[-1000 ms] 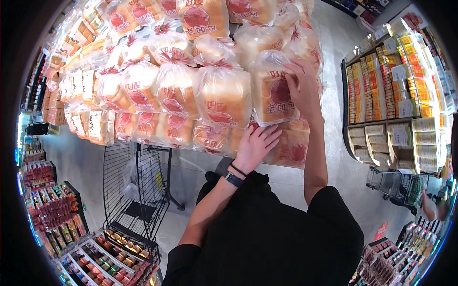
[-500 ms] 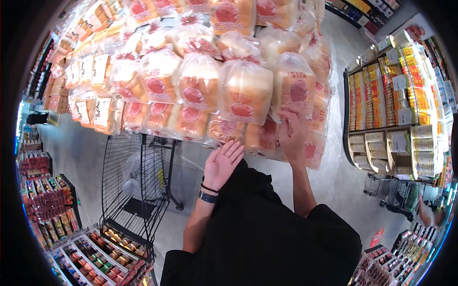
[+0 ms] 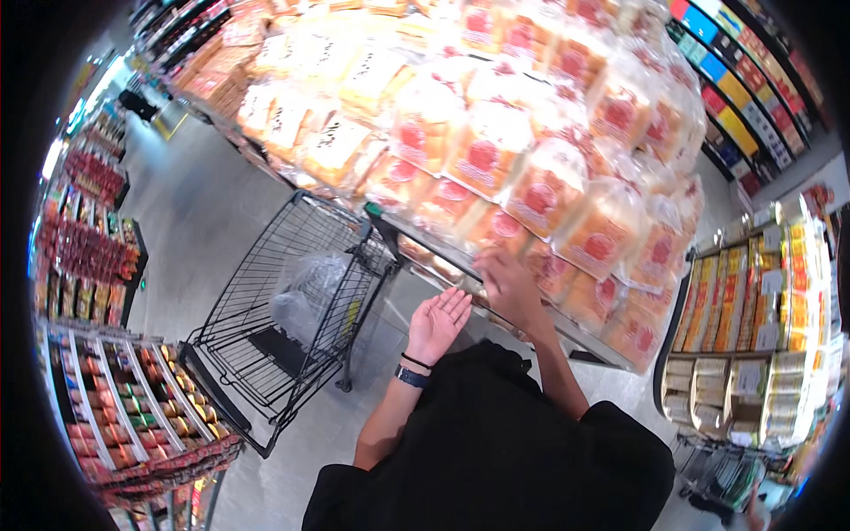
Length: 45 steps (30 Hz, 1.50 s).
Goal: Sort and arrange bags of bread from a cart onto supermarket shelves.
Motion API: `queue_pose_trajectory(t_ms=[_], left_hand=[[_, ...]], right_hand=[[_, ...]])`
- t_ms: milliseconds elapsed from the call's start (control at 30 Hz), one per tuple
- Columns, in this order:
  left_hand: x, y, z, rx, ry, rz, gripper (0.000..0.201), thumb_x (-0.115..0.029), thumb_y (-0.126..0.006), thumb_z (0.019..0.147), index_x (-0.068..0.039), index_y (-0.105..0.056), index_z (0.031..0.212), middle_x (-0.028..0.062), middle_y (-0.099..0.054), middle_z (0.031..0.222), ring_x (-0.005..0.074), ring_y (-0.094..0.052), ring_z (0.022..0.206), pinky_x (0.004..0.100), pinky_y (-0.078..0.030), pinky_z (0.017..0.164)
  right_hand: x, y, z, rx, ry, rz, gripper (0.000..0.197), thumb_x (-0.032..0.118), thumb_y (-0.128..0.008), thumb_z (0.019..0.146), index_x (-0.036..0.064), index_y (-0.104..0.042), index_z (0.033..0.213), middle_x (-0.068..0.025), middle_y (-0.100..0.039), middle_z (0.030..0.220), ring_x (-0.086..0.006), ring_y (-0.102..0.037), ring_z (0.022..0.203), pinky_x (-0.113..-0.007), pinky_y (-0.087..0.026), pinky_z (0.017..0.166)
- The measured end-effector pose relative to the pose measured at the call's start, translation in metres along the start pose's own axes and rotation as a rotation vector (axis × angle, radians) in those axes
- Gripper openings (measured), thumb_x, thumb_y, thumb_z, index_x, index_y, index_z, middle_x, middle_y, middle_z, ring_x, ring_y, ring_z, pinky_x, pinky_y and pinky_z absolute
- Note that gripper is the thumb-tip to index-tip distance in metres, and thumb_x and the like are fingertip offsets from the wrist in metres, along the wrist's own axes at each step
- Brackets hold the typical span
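Bagged loaves of bread (image 3: 534, 190), in clear plastic with red print, are piled on a display stand in front of me. My left hand (image 3: 440, 323) is open, palm up and fingers stretched, just short of the stand's front edge, with nothing on it. My right hand (image 3: 511, 283) hovers beside it over that edge, close to the lowest row of loaves. Its fingers are loosely bent and apart, and I see nothing held in them. To the left stands a black wire shopping cart (image 3: 266, 332) with a clear plastic bag (image 3: 305, 296) inside.
Packs of sliced bread (image 3: 332, 146) fill the stand's left side. A rack of yellow and red packages (image 3: 739, 305) stands at the right. Tilted shelves of small packed goods (image 3: 133, 411) lie lower left, beyond the cart. Another cart (image 3: 730, 473) is at the lower right.
My view has turned left, so the bread stand appears slanted and shifted right. My right hand has moved off the front loaf, leftward and nearer my left hand, which stays open.
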State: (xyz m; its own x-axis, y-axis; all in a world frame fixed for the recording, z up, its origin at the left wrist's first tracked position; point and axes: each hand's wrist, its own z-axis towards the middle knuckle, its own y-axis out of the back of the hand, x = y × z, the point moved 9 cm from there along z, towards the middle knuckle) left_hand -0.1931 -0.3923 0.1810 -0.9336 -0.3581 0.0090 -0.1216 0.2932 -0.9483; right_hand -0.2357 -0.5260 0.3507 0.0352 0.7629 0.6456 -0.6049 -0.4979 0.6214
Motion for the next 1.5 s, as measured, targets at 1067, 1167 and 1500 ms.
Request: queue_pose_trajectory(t_ms=[1067,1167,1500], left_hand=[[-0.185,0.053,-0.012,-0.243,-0.28,-0.135,0.027,-0.019,-0.048,0.099,-0.001,-0.06,0.116,0.0115,-0.065,0.114,0.0267,-0.06,0.115,0.0441,-0.042,0.11],[-0.201,0.04,-0.005,-0.236,-0.338,-0.12,0.026,-0.019,-0.051,0.098,-0.002,-0.061,0.115,0.0098,-0.066,0.113,0.0256,-0.06,0.114,0.0436,-0.042,0.11],[-0.206,0.051,0.022,-0.326,-0.395,-0.135,0.025,-0.02,-0.051,0.098,-0.003,-0.063,0.112,0.0094,-0.067,0.113,0.0247,-0.061,0.113,0.0429,-0.043,0.108]], right_hand=[[-0.028,-0.063,0.272,-0.222,-0.074,0.041,0.039,0.013,-0.054,0.095,0.0038,-0.056,0.133,-0.017,-0.063,0.109,-0.0232,-0.065,0.087,-0.036,-0.052,0.081],[-0.04,-0.056,0.307,-0.308,0.025,-0.253,0.048,0.019,-0.056,0.093,0.0015,-0.052,0.138,-0.0247,-0.061,0.121,-0.0384,-0.063,0.104,-0.044,-0.049,0.095],[-0.081,-0.08,0.37,0.032,-0.213,-0.346,0.053,0.039,-0.07,0.088,0.0012,-0.063,0.124,-0.0212,-0.068,0.115,-0.0369,-0.063,0.109,-0.044,-0.05,0.093]])
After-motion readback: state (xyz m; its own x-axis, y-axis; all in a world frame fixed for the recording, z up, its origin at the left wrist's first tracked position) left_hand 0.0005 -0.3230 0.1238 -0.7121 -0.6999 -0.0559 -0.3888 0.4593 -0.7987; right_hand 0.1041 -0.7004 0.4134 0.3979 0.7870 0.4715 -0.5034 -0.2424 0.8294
